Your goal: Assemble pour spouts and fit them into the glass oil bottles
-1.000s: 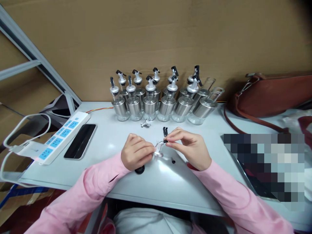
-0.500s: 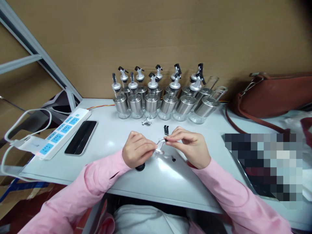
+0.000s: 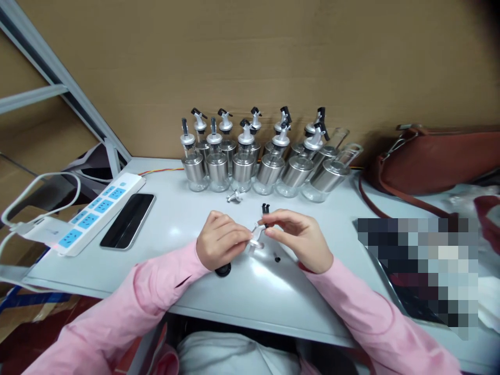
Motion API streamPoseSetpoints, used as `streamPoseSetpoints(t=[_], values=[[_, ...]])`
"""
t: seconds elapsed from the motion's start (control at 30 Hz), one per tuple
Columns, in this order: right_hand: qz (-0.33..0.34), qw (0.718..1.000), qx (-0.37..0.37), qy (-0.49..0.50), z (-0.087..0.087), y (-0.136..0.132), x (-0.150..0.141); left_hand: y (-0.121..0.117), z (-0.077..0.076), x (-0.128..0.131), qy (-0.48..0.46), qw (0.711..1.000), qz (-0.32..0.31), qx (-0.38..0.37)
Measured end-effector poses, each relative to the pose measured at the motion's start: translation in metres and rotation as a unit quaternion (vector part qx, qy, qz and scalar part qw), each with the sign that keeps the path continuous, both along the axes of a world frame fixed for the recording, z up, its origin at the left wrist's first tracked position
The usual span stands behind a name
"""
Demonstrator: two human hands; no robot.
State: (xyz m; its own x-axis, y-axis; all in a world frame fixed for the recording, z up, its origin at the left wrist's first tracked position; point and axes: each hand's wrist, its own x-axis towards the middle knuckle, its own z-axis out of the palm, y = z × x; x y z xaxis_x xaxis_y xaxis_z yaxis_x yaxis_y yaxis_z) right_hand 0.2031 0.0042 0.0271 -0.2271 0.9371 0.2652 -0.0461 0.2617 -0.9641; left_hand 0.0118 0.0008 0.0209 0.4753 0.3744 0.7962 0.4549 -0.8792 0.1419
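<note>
My left hand [image 3: 222,240] pinches a silver bottle pourer [image 3: 256,243] by its side, above the table. My right hand [image 3: 302,237] has thumb and fingertips closed around a small black piece [image 3: 266,226] at the pourer's spout end; the fingers hide part of it. Behind my right fingertips lie black flaps [image 3: 265,208] side by side. A small black stopper [image 3: 277,258] rests on the table below my right hand. Under my left hand is a round black part [image 3: 223,270], partly covered. Another silver pourer [image 3: 235,196] lies further back.
Several glass and steel bottles [image 3: 242,171] stand in two rows at the back, most topped with pourers; two on the right have bare necks. A power strip [image 3: 102,211] and phone [image 3: 128,221] lie left. A brown bag [image 3: 441,159] and a blurred-out item [image 3: 422,271] are right.
My right fingers have shifted slightly at the spout end, the forefinger now more raised and curved over the black piece. My left hand keeps its hold on the pourer. The camera view has shifted slightly.
</note>
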Motion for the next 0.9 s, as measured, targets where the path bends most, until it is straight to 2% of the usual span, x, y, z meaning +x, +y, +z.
streamPoseSetpoints(t=[0.17, 0.3, 0.43, 0.53, 0.63, 0.8, 0.83, 0.9], values=[[0.011, 0.995, -0.093, -0.017, -0.001, 0.000, -0.005, 0.006, -0.001, -0.002, 0.036, 0.999, -0.005, -0.009], [-0.009, 0.993, -0.117, -0.011, -0.002, 0.001, -0.004, 0.013, 0.002, -0.012, 0.089, 0.989, -0.037, -0.114], [-0.042, 0.992, -0.115, 0.008, 0.000, 0.003, 0.000, 0.022, 0.010, -0.026, 0.197, 0.952, 0.010, -0.233], [-0.033, 0.993, -0.114, 0.021, 0.002, 0.003, 0.001, 0.025, 0.012, -0.030, 0.283, 0.914, 0.070, -0.283], [-0.031, 0.994, -0.103, 0.026, 0.003, 0.003, 0.001, 0.025, 0.010, -0.028, 0.323, 0.891, 0.123, -0.293], [-0.052, 0.995, -0.081, 0.018, 0.004, 0.004, 0.002, 0.025, 0.001, -0.029, 0.353, 0.870, 0.185, -0.289], [-0.057, 0.995, -0.079, 0.015, 0.004, 0.004, 0.002, 0.026, -0.001, -0.030, 0.348, 0.874, 0.182, -0.286], [-0.068, 0.995, -0.073, 0.010, 0.004, 0.004, 0.003, 0.026, -0.004, -0.030, 0.313, 0.900, 0.149, -0.265]])
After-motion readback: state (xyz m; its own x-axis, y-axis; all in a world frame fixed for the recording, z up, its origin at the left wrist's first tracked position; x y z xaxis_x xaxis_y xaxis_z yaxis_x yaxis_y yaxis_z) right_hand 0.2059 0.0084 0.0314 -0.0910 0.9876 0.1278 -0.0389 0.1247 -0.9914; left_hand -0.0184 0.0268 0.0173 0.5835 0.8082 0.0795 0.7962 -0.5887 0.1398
